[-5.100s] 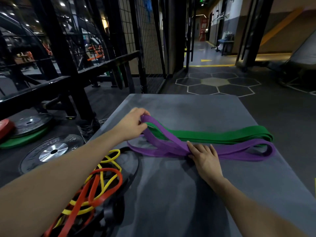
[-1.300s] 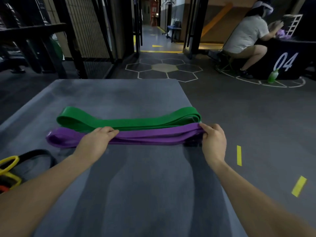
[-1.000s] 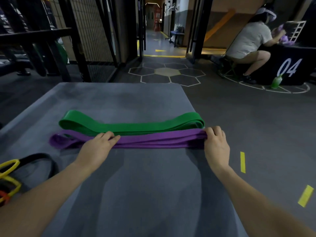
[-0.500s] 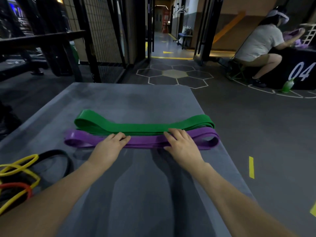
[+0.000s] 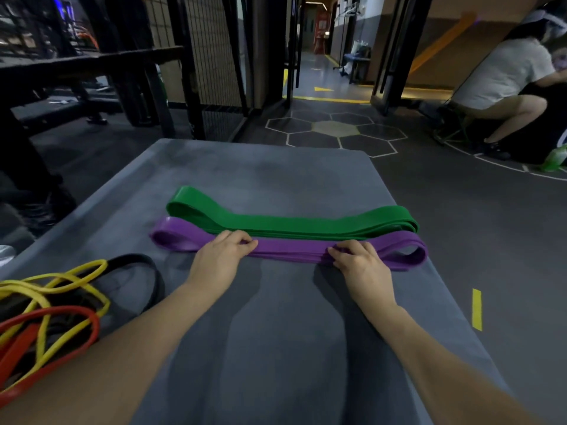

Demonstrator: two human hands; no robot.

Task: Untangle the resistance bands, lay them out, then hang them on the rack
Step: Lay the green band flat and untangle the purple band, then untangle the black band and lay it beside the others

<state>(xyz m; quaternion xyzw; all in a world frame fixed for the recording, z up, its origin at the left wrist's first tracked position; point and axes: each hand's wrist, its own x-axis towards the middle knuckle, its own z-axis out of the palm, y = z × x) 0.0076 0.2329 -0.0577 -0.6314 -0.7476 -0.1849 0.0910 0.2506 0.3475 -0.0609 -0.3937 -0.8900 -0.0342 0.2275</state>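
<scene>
A grey counter (image 5: 276, 332) carries two folded bands laid flat and parallel, running left to right. The purple band (image 5: 291, 248) lies nearer the person, and the green band (image 5: 291, 223) lies just behind it, touching along most of its length. The green band's left end bends up and away from the purple one; at the right, both end in small open loops near the counter's right edge.

Both hands rest on the purple band. The left hand (image 5: 219, 257) sits left of its middle, fingers (image 5: 242, 240) curled over the far edge and gripping the layers. The right hand (image 5: 360, 262) sits right of the middle, fingers (image 5: 343, 250) bent and pinching the stacked layers from the near side. A bare stretch of purple shows between the two hands.

At the counter's near left corner lies a tangle: a yellow band (image 5: 52, 282) looped over a red band (image 5: 46, 338), with a black band (image 5: 144, 271) arcing out toward the left forearm. This heap lies well apart from the folded pair.

Beyond the counter, a black metal frame (image 5: 92, 61) and mesh panel (image 5: 211, 50) stand at the left. A floor with hexagon markings (image 5: 334, 128) leads to a lit corridor. At the far right a person in a white shirt (image 5: 503, 72) sits crouched, turned away, with a green bottle (image 5: 557, 159) on the floor beside them. A yellow floor mark (image 5: 477, 308) lies right of the counter.
</scene>
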